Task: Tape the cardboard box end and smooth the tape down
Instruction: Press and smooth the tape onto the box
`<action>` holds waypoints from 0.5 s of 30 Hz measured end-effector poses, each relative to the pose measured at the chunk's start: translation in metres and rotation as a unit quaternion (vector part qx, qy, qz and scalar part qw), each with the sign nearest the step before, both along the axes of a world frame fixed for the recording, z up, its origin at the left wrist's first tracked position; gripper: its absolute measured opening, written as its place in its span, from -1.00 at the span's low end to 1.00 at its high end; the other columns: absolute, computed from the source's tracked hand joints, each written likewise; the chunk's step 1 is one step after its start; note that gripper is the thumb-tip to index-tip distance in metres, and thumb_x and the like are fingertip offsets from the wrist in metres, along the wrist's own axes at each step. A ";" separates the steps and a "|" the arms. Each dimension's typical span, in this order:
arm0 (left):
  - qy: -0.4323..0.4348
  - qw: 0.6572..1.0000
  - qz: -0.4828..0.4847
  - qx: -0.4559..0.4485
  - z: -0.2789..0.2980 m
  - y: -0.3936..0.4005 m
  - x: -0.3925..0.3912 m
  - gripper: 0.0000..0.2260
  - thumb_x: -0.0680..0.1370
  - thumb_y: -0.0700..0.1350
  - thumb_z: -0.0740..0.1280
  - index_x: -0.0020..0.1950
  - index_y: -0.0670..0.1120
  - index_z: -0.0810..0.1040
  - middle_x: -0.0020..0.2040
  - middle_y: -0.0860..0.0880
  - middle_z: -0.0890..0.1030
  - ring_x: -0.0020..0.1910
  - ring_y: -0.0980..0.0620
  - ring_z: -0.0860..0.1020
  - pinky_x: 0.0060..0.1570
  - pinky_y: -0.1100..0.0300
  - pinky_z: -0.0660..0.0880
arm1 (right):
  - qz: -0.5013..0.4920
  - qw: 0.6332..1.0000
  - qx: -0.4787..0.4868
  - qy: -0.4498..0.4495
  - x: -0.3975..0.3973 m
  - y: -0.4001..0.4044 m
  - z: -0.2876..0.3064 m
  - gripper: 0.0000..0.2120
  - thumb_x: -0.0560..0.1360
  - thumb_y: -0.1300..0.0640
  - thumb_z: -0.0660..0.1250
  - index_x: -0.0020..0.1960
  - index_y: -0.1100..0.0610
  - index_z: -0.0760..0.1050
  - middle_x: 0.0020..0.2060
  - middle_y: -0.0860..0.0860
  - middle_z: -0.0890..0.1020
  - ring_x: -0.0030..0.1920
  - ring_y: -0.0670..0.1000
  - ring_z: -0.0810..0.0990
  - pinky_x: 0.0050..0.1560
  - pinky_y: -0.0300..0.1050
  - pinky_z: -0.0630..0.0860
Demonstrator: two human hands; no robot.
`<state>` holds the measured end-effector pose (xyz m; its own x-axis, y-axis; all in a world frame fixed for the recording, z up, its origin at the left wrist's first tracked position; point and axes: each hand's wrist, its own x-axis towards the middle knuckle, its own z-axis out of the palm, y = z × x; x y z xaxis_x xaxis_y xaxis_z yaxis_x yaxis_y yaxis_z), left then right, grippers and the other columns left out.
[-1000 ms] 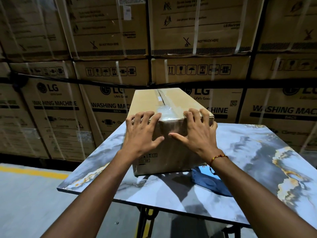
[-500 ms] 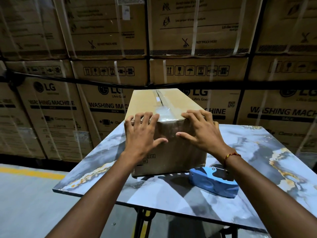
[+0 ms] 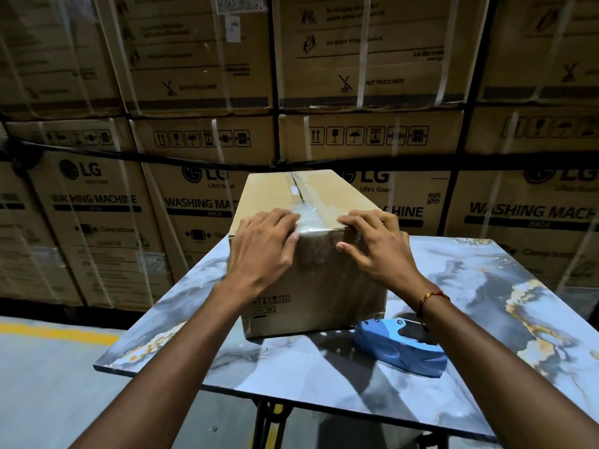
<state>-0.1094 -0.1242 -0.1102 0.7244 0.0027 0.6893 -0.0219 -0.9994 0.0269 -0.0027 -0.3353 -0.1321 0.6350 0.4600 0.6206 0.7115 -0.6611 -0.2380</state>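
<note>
The cardboard box stands lengthwise on the marbled counter, its near end facing the person, and a strip of clear tape runs along the top seam and folds over the near edge onto the end face. Both hands lie spread and flat on that near top edge, holding nothing: the left hand covers the left corner with its fingers on the top and its thumb down the end face just beside the tape, and the right hand mirrors it on the right, thumb pointing inward toward the tape. The blue tape dispenser rests on the counter to the right of the box, apart from it and untouched, so the taping seems done and the step in hand looks like the smoothing. To do it well, the pressure probably belongs on the tape itself, not on the bare cardboard either side: work from the middle of the strip outward, push firmly at the fold where the tape turns the corner, since that is where it tends to lift, and then stroke down the end face to its free end. The tape looks crinkled near the edge, so slow strokes with the flat of the fingers should chase out air without creasing it further.
</note>
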 end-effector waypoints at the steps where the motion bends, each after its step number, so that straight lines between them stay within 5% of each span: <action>1: 0.024 0.999 -0.024 0.012 0.004 -0.003 0.002 -0.63 0.62 0.08 0.16 0.37 0.01 0.50 0.36 0.02 0.55 0.30 -0.02 0.50 0.27 0.04 0.34 | -0.001 1.000 0.001 0.001 0.000 0.000 0.000 -0.52 0.52 -0.24 0.29 0.41 -0.22 0.35 0.42 -0.17 0.39 0.41 0.03 0.20 0.18 0.10 0.40; 4: 0.119 0.991 -0.064 0.009 0.019 -0.010 0.010 -0.55 0.65 0.17 0.06 0.44 0.04 0.46 0.46 0.04 0.48 0.39 -0.04 0.45 0.36 0.00 0.36 | -0.004 1.000 0.004 0.000 0.001 0.002 -0.002 -0.52 0.52 -0.26 0.28 0.41 -0.23 0.35 0.43 -0.18 0.39 0.42 0.02 0.20 0.19 0.09 0.39; 9: 0.197 0.979 -0.032 -0.035 0.041 -0.008 0.029 -0.50 0.63 0.26 -0.05 0.35 0.07 0.50 0.38 -0.03 0.55 0.26 -0.14 0.53 0.18 -0.07 0.45 | -0.016 0.999 0.013 -0.025 0.000 0.003 -0.007 -0.52 0.52 -0.28 0.22 0.41 -0.21 0.36 0.42 -0.15 0.42 0.41 0.03 0.23 0.21 0.13 0.44; 15: 0.241 0.968 -0.005 -0.064 0.047 -0.003 0.053 -0.59 0.64 0.24 -0.06 0.02 0.04 0.48 0.13 -0.14 0.62 0.06 -0.21 0.54 0.10 -0.10 0.46 | -0.014 0.999 0.007 -0.029 -0.001 0.002 -0.008 -0.49 0.51 -0.29 0.21 0.43 -0.18 0.35 0.43 -0.13 0.42 0.43 0.04 0.22 0.24 0.15 0.45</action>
<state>-0.0566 -0.1270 -0.0630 0.9626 0.0567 0.2651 0.0143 -0.9871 0.1592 -0.0037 -0.3331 -0.1396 0.6100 0.4341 0.6629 0.7056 -0.6782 -0.2052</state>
